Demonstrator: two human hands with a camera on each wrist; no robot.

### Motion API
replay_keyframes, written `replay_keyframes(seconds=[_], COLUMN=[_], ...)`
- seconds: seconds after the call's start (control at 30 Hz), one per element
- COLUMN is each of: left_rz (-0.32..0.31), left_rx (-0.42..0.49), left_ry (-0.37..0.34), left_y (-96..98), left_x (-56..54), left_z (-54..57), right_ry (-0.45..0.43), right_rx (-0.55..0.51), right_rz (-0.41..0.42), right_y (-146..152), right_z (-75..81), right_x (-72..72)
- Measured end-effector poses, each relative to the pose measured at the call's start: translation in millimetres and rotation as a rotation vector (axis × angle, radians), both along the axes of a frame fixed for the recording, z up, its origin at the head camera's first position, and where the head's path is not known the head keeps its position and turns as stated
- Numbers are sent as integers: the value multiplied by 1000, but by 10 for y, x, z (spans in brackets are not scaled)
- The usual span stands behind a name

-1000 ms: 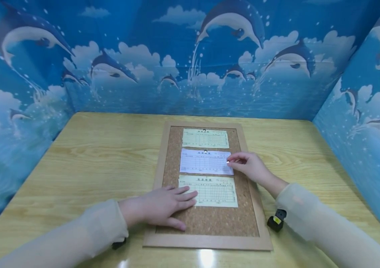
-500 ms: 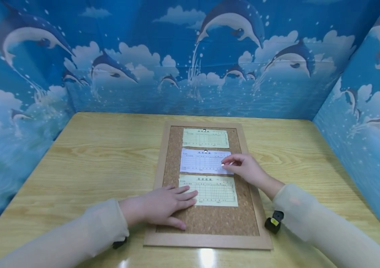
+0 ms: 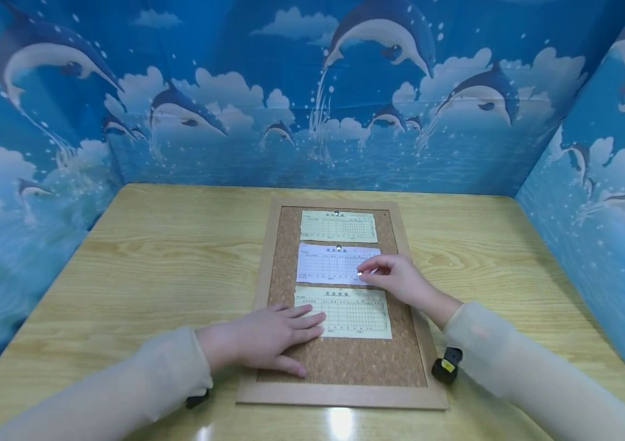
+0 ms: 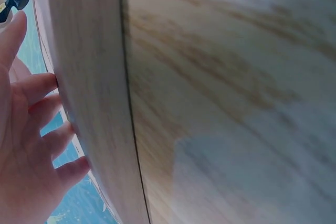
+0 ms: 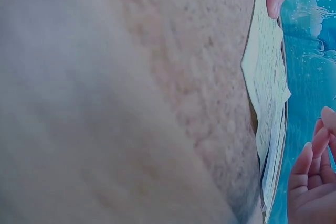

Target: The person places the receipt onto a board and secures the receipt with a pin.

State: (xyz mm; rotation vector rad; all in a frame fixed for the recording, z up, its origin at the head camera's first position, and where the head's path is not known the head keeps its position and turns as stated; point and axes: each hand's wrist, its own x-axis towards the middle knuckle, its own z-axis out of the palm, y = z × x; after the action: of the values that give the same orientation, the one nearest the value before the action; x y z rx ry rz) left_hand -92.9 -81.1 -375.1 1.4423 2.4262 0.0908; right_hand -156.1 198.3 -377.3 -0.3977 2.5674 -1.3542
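A cork board (image 3: 364, 364) in a wooden frame lies on the table, bearing three printed receipt slips. The top slip (image 3: 336, 228) is pale green, the middle slip (image 3: 323, 266) lilac, the bottom slip (image 3: 353, 315) pale yellow-green. Silver thumbtacks stand at the upper edges of the top and middle slips. My left hand (image 3: 273, 340) rests with spread fingers on the bottom slip's left side and the cork beside it. Between thumb and fingertips, my right hand (image 3: 395, 278) pinches a small silver thumbtack (image 3: 360, 274) over the right part of the middle slip.
The wooden table (image 3: 180, 257) extends around the board on all sides. A blue dolphin-print curtain (image 3: 312, 147) walls off the back and both sides. Black wrist cameras hang below both sleeves, the right camera (image 3: 445, 366) beside the frame's right edge.
My right hand has moved left and slightly toward me over the middle slip, still pinching the thumbtack. The left hand has stayed in place.
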Motion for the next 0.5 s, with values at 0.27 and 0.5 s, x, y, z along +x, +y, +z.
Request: replay_keyframes(seconds=[0.27, 0.5], left_rz=[-3, -2], left_rx=[-5, -2], left_ry=[3, 0], left_y=[-3, -1], left_x=[-10, -9], left_z=[-15, -2], right_ry=[14, -9], right_rx=[17, -7], right_rz=[21, 32], right_y=[-35, -82], right_z=[-36, -29], right_x=[-11, -1])
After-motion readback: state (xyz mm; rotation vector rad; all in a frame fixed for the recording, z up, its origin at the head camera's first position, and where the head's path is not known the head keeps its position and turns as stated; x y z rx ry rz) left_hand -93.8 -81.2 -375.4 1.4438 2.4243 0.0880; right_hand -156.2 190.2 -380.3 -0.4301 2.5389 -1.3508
